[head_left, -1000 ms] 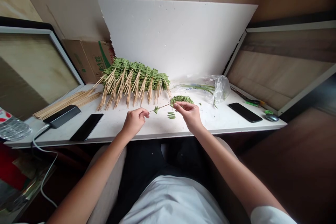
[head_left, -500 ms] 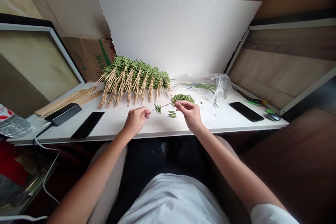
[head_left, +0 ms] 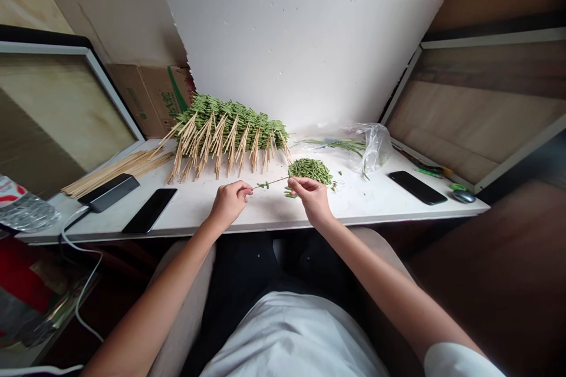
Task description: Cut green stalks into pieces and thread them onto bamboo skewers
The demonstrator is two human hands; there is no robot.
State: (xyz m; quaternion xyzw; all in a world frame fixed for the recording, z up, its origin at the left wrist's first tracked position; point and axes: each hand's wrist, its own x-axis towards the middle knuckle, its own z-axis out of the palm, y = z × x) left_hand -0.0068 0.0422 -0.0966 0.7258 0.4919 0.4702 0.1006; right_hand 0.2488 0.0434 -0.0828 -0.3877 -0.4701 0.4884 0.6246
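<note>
Phones (head_left: 417, 187) flank left hand (head_left: 229, 203) and right hand (head_left: 315, 197), grips closed on one skewer (head_left: 277, 180), green pile (head_left: 312, 169) beyond.

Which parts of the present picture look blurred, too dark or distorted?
Head view: the brown surface at lower right is blurred; top right corner nearly black; the space under the table deep in shadow; framed panels look stretched, probably by a wide lens.

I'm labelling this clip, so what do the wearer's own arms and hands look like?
The left hand and right hand are bare, with no gloves, and no rings, watch or bracelet can be made out. A short, loose white sleeve shows on the right upper arm, without visible markings; the left sleeve is out of view.
</note>
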